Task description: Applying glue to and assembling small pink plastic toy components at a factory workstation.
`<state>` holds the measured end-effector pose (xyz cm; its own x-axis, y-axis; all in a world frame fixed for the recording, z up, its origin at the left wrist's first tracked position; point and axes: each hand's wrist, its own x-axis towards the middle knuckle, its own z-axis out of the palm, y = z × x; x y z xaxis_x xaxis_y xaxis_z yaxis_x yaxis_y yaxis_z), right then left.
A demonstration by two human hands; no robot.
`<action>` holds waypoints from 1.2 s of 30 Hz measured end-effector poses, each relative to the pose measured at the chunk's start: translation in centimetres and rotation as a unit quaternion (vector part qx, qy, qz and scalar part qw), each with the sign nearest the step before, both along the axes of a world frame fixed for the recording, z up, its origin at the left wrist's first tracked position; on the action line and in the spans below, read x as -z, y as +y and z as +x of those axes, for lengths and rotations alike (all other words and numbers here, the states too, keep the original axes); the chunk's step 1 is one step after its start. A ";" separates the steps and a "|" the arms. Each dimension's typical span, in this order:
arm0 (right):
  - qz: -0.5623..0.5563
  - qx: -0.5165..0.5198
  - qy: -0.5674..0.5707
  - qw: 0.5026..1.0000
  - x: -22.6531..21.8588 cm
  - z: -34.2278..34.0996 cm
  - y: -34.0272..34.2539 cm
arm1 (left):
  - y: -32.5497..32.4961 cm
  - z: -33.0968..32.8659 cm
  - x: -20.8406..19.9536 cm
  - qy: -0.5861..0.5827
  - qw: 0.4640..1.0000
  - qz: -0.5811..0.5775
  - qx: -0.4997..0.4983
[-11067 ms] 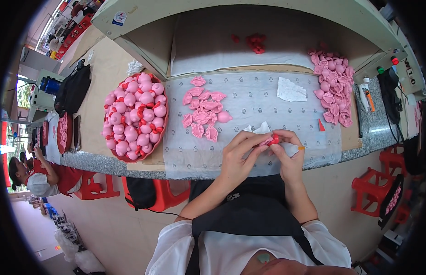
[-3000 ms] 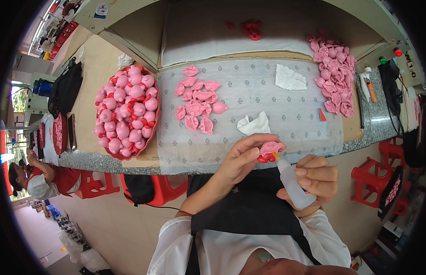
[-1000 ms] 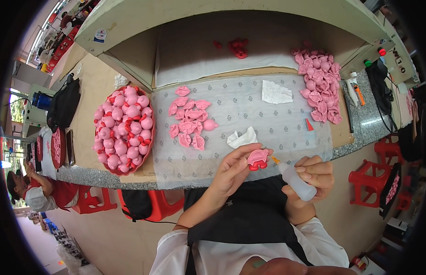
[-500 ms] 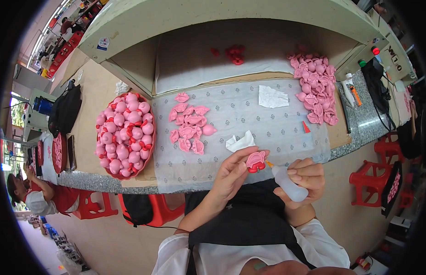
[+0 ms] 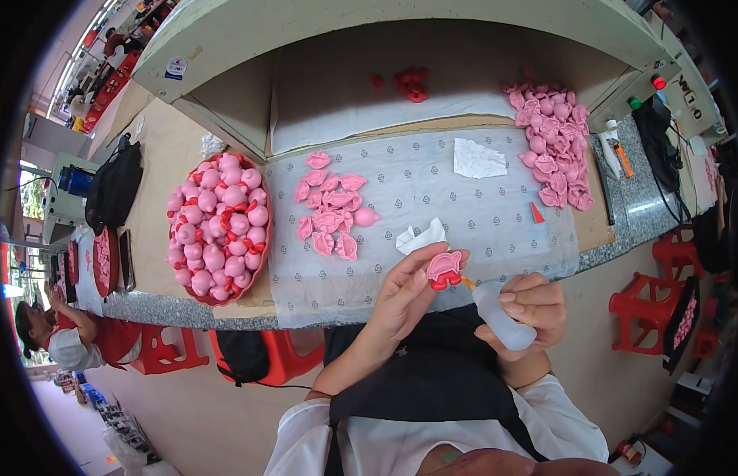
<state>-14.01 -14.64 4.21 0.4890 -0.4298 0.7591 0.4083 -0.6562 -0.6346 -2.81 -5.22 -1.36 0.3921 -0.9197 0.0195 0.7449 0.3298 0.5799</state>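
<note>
Between its thumb and fingers my left hand (image 5: 404, 297) pinches a pink moulded piece (image 5: 444, 266) with a red bow-like part along its lower edge. My right hand (image 5: 535, 313) is wrapped round a translucent white squeeze bottle (image 5: 502, 319), tilted so that its thin orange tip (image 5: 469, 282) points at the red part. Whether the tip touches is too small to tell. Just beyond my left hand lies a crumpled white tissue (image 5: 421, 236). Loose pink pieces (image 5: 333, 206) are spread on the printed sheet (image 5: 408, 170), to the left of my hands.
A red basket (image 5: 267, 252) heaped with pink and red pieces stands at left. More pink pieces (image 5: 555, 147) are piled at right. Red parts (image 5: 412, 83) lie under the cabinet hood (image 5: 400, 17). A flat white scrap (image 5: 478, 159) and a red triangle (image 5: 537, 213) rest on the sheet.
The bottle's tip has shifted from the pink piece's upper right edge down toward the red part. My left hand has turned the piece slightly. The whole view has shifted a little.
</note>
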 end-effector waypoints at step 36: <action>0.193 0.046 -0.085 0.976 1.1 0.6 -0.7 | 0.0 0.6 0.3 0.131 0.989 -0.048 0.054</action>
<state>-13.37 -15.33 3.16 0.3147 -0.7369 0.5982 0.4799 -0.4202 -0.7701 -2.20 -5.24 -1.61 0.2940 -0.9556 0.0187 0.8996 0.2833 0.3323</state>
